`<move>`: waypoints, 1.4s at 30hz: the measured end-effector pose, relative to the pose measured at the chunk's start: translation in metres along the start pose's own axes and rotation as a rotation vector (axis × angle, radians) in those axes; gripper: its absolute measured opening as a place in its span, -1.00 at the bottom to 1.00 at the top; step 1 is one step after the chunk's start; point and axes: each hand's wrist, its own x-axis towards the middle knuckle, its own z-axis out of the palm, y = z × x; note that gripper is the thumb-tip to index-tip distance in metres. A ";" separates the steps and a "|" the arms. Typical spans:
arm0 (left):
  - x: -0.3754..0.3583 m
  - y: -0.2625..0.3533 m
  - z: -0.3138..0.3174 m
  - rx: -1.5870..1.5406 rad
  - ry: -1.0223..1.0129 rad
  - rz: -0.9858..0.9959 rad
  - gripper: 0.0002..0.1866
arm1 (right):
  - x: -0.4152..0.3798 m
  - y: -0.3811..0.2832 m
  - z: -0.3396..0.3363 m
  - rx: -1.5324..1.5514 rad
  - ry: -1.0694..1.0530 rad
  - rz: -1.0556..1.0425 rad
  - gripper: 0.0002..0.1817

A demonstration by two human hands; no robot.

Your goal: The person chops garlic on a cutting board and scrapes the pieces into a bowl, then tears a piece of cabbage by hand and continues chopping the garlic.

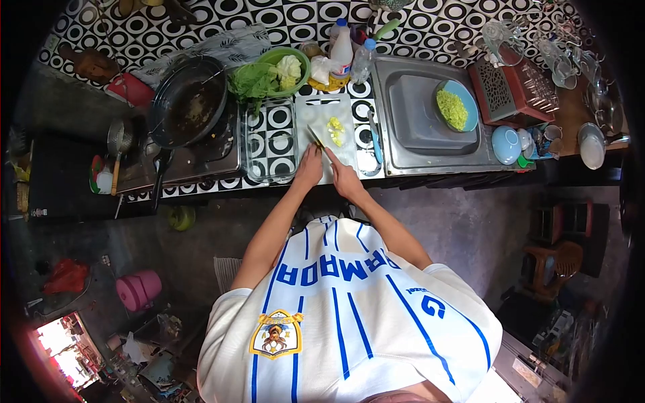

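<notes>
My right hand [345, 180] grips a knife [329, 154] by its handle, the blade slanting up and left over a whitish cutting board [309, 115]. Close by the blade, my left hand [310, 165] rests on the board with its fingers bunched; whatever they hold is hidden. Chopped pale yellow-green pieces [336, 131] lie on the board, right of the blade. Behind the board stands a green bowl [306, 75] with leafy greens [250, 82] and a pale cabbage-like vegetable [289, 71]. A second, blue-handled knife [376, 144] lies right of the board.
Left of the board are a glass tray [270, 178] and a stove with a large dark wok [161, 111]. To the right, a steel sink [403, 161] holds a grey basin [420, 101] and a blue bowl [472, 107] of shredded yellow-green food. Bottles [363, 62] stand along the wall.
</notes>
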 end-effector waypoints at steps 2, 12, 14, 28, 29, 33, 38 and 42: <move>0.000 0.000 0.001 -0.004 -0.028 -0.019 -0.44 | 0.008 -0.003 0.006 0.040 0.026 -0.029 -0.37; -0.001 0.004 -0.002 0.062 -0.004 0.012 -0.49 | -0.012 0.000 0.010 -0.015 -0.010 0.046 -0.35; 0.000 0.002 0.000 0.063 0.037 0.035 -0.53 | -0.036 0.005 0.004 -0.019 -0.024 0.062 -0.35; 0.000 0.011 -0.019 -0.088 -0.065 -0.052 -0.34 | 0.005 0.004 -0.002 -0.027 0.005 0.037 -0.35; -0.005 0.019 -0.026 -0.135 -0.087 -0.107 -0.31 | -0.009 0.006 -0.006 -0.027 0.004 0.050 -0.35; -0.019 0.017 -0.016 -0.046 0.021 -0.070 -0.25 | -0.034 0.013 -0.006 -0.036 0.019 0.065 -0.36; -0.018 0.004 0.000 -0.019 -0.051 -0.069 -0.25 | -0.018 -0.008 -0.006 0.018 -0.005 0.082 -0.39; -0.016 0.006 -0.003 0.008 -0.080 -0.084 -0.32 | -0.005 -0.006 0.011 0.042 -0.020 0.046 -0.39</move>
